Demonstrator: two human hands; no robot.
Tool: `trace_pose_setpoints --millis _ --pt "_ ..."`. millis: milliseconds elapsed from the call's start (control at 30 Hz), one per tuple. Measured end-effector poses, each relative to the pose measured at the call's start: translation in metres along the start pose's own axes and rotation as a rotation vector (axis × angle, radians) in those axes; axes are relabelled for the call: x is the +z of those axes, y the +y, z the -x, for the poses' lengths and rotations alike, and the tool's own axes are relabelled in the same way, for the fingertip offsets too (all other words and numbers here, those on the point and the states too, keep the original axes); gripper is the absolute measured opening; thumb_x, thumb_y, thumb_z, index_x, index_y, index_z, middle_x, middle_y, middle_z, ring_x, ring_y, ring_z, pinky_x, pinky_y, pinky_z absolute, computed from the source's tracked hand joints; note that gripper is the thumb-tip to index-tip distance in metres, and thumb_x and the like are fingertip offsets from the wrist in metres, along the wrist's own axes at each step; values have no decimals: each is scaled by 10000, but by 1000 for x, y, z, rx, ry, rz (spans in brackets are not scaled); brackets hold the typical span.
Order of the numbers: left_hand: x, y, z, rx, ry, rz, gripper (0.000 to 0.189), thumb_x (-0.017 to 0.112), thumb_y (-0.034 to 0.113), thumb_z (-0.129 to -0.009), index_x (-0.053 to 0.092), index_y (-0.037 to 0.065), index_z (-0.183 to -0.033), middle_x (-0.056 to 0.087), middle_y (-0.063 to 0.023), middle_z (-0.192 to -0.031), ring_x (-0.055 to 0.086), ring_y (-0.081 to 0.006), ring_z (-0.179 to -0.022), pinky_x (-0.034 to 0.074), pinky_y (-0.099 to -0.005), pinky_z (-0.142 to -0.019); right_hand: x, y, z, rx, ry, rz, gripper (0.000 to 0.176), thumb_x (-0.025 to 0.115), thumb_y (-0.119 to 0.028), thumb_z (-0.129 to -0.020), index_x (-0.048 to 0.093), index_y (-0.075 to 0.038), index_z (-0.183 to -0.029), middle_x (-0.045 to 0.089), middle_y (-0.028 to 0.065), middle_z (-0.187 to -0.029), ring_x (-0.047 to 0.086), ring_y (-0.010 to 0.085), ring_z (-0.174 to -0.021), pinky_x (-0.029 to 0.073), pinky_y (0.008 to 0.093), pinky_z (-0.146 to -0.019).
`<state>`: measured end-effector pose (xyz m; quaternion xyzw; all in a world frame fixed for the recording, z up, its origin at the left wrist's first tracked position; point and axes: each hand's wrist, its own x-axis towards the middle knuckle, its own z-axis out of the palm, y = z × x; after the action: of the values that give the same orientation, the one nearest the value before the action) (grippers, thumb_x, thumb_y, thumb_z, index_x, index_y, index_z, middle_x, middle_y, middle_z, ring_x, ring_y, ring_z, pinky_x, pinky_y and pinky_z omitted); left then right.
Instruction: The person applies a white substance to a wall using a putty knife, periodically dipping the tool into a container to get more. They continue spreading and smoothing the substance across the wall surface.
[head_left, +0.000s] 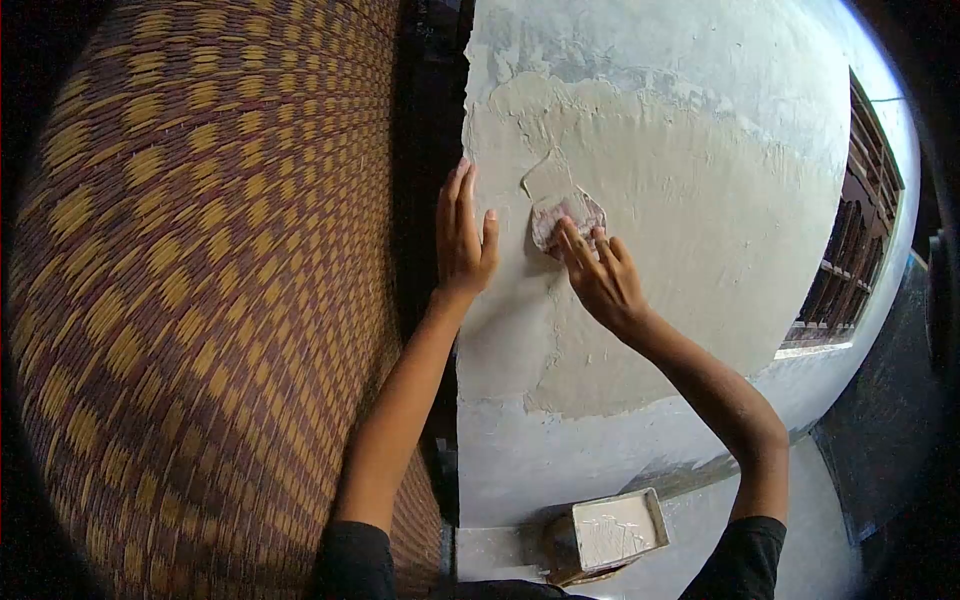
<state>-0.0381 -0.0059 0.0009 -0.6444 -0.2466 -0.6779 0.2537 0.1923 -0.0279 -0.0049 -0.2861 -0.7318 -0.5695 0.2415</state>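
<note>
My right hand (pixel 603 272) presses a flat putty spreader (pixel 545 224) against the wall, fingers laid over its back. The spreader is roundish and smeared with pale paste, so its material is hard to make out. Around it lies a broad patch of wet beige putty (pixel 690 220) with ridges and a ragged outline. To the left, my left hand (pixel 466 235) is open, its fingers stretched up along the wall's rough vertical edge. Nothing shows in that hand.
A square tin (pixel 655 515) of pale putty stands on the floor below, near the wall's foot. A woven brown-and-yellow mat (pixel 220 300) fills the left side, with a dark gap beside the wall edge. A window with a metal grille (pixel 850 240) is at the right.
</note>
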Motion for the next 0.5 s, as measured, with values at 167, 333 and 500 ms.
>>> trace_pose_setpoints --millis 167,333,500 --pt "0 1 6 64 -27 -123 552 434 147 -930 315 -21 -1443 322 -203 -1495 309 -369 -1383 233 -483 -1142 -30 5 24 -68 -17 18 434 592 -121 -829 594 -86 -1262 469 128 -1417 558 334 -1086 470 369 -751" --pt "10 -3 12 50 -42 -251 551 411 170 -947 303 -13 -1455 305 -190 -1514 283 -366 -1404 229 -502 -1143 -52 14 4 39 231 -212 369 661 -47 -793 650 -88 -1160 657 42 -1165 609 220 -863 466 326 -668" --pt "12 -5 16 91 -23 -250 547 403 180 -953 306 -5 -1458 305 -178 -1518 285 -365 -1405 233 -518 -1140 -56 34 -38 420 386 -523 293 663 2 -746 666 -68 -1031 693 91 -942 599 248 -728 490 339 -647"
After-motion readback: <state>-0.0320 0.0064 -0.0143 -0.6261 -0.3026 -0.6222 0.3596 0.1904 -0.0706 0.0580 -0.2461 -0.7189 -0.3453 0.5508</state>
